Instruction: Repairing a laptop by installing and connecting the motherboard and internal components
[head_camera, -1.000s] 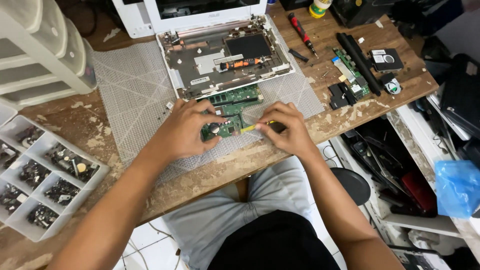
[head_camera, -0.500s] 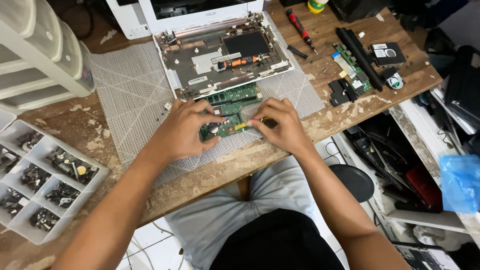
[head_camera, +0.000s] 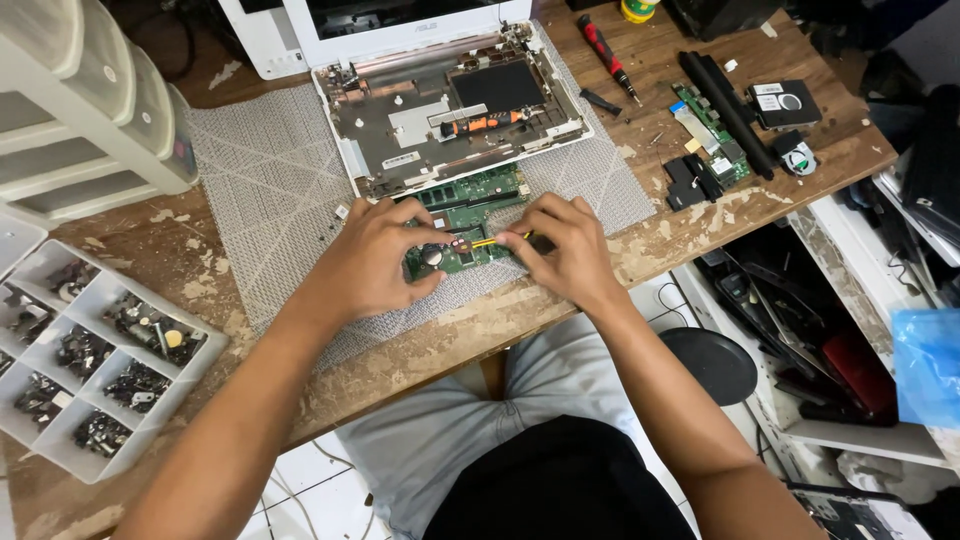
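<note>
The grip of the left hand (head_camera: 375, 265) closes on the left end of a green circuit board (head_camera: 462, 225) in the middle of the frame, fingers curled over its near edge. The grip of the right hand (head_camera: 565, 250) pinches a small yellow-shafted tool (head_camera: 487, 241) whose tip lies on the board. The board rests on a grey mat (head_camera: 260, 190) on the worn wooden counter (head_camera: 690, 225), just below an opened white laptop (head_camera: 450, 110) at the top centre. A red-handled screwdriver (head_camera: 605, 45) lies at the upper right, with a second narrow circuit board (head_camera: 712, 135) and black parts beside it. At the lower left sits a clear parts tray (head_camera: 90, 350) holding screws, and white drawers (head_camera: 80, 100) stand at the upper left
</note>
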